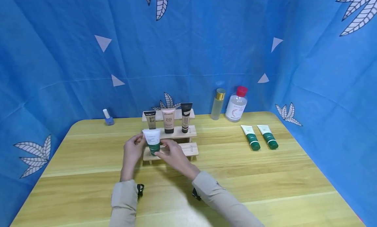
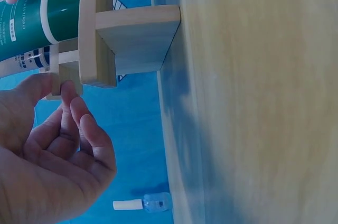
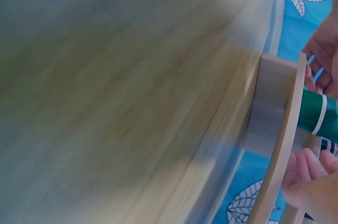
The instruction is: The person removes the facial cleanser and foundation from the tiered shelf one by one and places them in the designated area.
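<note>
A white-and-green squeeze tube (image 1: 152, 141) stands cap down on the lowest step of a small wooden display rack (image 1: 188, 150), towards its left end. My right hand (image 1: 175, 153) holds this tube from the right, its thumb over the green cap. To the left of it is my left hand (image 1: 132, 151). In the left wrist view, that hand's thumb and forefinger (image 2: 68, 89) pinch the left end of a higher step. Close up, the tube's green part (image 2: 63, 12) rests on the front step. On the middle step stand a small dark-capped tube (image 1: 151, 120), a pink BB tube (image 1: 169, 120) and a black tube (image 1: 186, 117).
Two white-and-green tubes (image 1: 251, 137) lie on the table (image 1: 235, 181) at right. Behind them stand a gold-capped bottle (image 1: 217, 105) and a red-capped clear bottle (image 1: 236, 104). A blue nail polish bottle (image 1: 108, 118) stands back left. Blue cloth (image 1: 188, 50) hangs behind.
</note>
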### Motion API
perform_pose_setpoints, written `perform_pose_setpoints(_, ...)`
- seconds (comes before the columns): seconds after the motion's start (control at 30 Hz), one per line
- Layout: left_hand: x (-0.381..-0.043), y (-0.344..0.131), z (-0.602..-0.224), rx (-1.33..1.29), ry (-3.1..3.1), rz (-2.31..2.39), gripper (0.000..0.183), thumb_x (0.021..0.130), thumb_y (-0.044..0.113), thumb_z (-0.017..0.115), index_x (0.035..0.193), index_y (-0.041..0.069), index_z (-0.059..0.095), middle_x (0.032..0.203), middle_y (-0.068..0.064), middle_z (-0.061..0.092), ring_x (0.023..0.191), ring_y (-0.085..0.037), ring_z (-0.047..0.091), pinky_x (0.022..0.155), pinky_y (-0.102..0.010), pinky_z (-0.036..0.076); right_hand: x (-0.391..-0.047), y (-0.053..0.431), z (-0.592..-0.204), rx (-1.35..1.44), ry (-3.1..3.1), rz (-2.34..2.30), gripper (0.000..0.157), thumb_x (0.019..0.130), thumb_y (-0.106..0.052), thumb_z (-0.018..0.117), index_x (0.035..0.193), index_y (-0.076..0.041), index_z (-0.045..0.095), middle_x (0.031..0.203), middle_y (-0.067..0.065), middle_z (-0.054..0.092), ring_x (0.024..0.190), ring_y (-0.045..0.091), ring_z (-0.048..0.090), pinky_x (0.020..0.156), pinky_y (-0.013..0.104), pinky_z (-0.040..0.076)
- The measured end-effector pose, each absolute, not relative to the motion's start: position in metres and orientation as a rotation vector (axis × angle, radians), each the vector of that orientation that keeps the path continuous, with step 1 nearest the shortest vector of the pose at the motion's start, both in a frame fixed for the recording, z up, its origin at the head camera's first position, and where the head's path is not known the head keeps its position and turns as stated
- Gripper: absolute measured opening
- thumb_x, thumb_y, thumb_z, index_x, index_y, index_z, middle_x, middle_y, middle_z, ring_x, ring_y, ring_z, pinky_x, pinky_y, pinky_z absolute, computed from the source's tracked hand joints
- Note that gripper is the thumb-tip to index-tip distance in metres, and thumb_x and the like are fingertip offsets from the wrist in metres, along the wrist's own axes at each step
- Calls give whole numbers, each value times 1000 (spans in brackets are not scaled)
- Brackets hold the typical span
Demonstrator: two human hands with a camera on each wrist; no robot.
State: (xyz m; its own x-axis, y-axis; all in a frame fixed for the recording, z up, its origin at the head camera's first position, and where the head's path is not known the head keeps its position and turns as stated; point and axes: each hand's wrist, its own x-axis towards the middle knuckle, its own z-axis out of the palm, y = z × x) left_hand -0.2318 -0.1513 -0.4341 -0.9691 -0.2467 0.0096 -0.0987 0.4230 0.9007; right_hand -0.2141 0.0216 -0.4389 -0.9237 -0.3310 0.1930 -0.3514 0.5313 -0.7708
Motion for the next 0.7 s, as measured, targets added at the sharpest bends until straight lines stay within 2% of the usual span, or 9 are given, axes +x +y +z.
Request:
perform_pose_setpoints(0.5,-232,-152,-433,308,-2535,-1577,42,97,26,54,129,-2,56,109,-21,63,96,-28,57,72,-27,42,-220,7,-437,642,-2714,1368,48,85,-28,72,122,-3,57,108,8,64,97,17,60,84,25,48)
perform_pose_setpoints(0.7,-231,-152,-432,301,-2531,-1563,42,96,26,56,127,-3,57,109,-23,63,99,-31,58,79,-35,44,-219,6,-439,625,-2721,1360,47,83,-27,73,120,-3,57,103,7,65,91,16,59,78,23,47)
